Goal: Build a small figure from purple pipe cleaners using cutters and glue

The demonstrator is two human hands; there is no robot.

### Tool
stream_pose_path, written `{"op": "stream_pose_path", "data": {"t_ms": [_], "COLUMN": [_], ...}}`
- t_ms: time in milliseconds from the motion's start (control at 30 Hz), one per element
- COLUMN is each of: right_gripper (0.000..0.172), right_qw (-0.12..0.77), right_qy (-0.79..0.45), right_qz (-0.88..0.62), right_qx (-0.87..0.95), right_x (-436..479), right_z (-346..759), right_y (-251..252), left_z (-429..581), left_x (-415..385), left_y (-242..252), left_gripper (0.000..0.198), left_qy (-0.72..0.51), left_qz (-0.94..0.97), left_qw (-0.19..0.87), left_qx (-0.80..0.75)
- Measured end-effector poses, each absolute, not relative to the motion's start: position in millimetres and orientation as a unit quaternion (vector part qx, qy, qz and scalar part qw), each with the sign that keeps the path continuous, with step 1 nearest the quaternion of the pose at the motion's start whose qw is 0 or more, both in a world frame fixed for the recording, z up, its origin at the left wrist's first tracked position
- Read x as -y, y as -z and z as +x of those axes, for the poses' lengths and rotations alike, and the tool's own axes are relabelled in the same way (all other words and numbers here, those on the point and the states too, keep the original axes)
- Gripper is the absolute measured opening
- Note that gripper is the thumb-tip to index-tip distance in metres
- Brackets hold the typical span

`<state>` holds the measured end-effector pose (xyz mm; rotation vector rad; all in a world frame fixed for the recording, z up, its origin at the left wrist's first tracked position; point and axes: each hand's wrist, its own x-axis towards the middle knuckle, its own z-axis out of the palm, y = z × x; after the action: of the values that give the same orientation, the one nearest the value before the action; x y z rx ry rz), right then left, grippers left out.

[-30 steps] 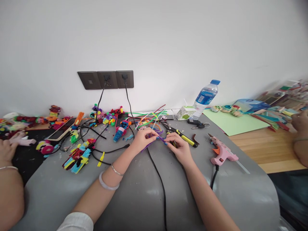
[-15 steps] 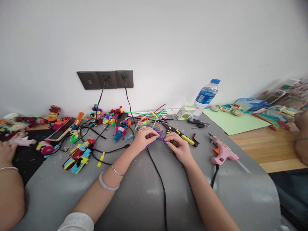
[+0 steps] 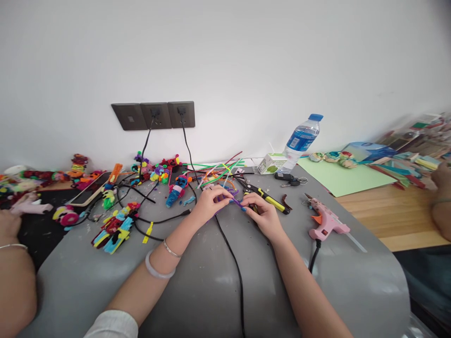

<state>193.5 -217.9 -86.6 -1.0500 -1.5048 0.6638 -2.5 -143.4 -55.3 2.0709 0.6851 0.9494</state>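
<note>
A purple pipe cleaner (image 3: 237, 202) is stretched between my two hands over the middle of the grey table. My left hand (image 3: 212, 203) pinches it between thumb and fingers. From the other side my right hand (image 3: 261, 212) grips it, thumb and forefinger closed. More purple stem shows just behind the fingertips; its shape is partly hidden by the hands. Loose coloured pipe cleaners (image 3: 225, 172) lie behind my hands. Yellow-and-black pliers (image 3: 269, 199) rest just beyond my right hand.
A pink glue gun (image 3: 329, 224) lies at right. Behind stand a water bottle (image 3: 301, 141) and a drink carton (image 3: 271, 164), with keys (image 3: 291, 179) nearby. Fuzzy figures (image 3: 118, 227) and black cables (image 3: 232, 263) spread across the table. Co-workers' arms (image 3: 16, 281) show at both sides.
My hands stay almost in place, still pinching the purple pipe cleaner. At far right, the co-worker's hand has shifted slightly.
</note>
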Motion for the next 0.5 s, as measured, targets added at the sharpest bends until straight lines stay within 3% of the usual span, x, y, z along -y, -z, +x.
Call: {"op": "stream_pose_path", "data": {"t_ms": [500], "right_gripper": [0.006], "right_qw": [0.555], "right_qy": [-0.293], "right_qz": [-0.447], "right_qx": [0.637], "right_x": [216.6], "right_z": [194.1], "right_y": [87.7], "left_z": [-4.3], "left_x": [142.4], "left_y": [58.2], "left_gripper": [0.010], "left_qy": [-0.371], "left_qz": [0.849], "left_qw": [0.272], "left_qx": [-0.259]}}
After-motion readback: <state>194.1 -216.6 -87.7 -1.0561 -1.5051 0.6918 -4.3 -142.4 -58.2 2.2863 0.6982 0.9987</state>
